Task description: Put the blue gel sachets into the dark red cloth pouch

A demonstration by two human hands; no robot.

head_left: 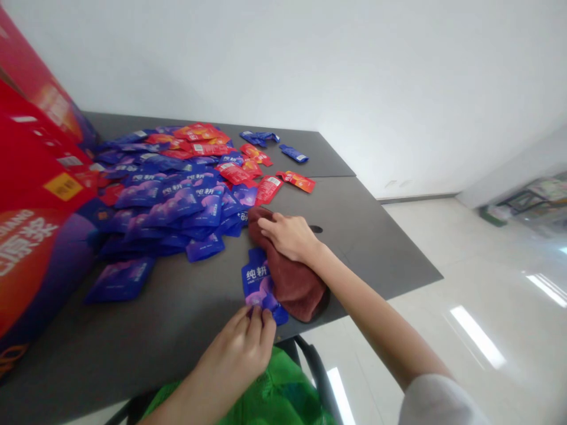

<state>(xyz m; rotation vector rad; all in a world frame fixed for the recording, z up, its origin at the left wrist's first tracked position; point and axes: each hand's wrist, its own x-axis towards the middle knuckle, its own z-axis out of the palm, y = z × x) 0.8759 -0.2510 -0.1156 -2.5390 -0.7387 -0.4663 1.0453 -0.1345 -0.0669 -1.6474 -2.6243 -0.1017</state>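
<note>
A blue pouch (pixel 256 280) with white lettering and a purple picture lies flat near the table's front edge. The fingers of my left hand (pixel 245 339) are bent together and press on its lower end. My right hand (pixel 290 237) is closed over a brown cloth (pixel 299 289), which is bunched and drapes toward me. The cloth covers the right side of the pouch. Left of the cloth spreads a big heap of blue pouches (pixel 177 200), with red pouches (pixel 206 149) on its far part.
Large red printed boxes (pixel 39 177) stand at the left. Loose pouches, such as a blue one (pixel 293 154) and a red one (pixel 299 181), lie on the grey table (pixel 376 242) toward the white wall. A green bag (pixel 279 389) hangs below the front edge.
</note>
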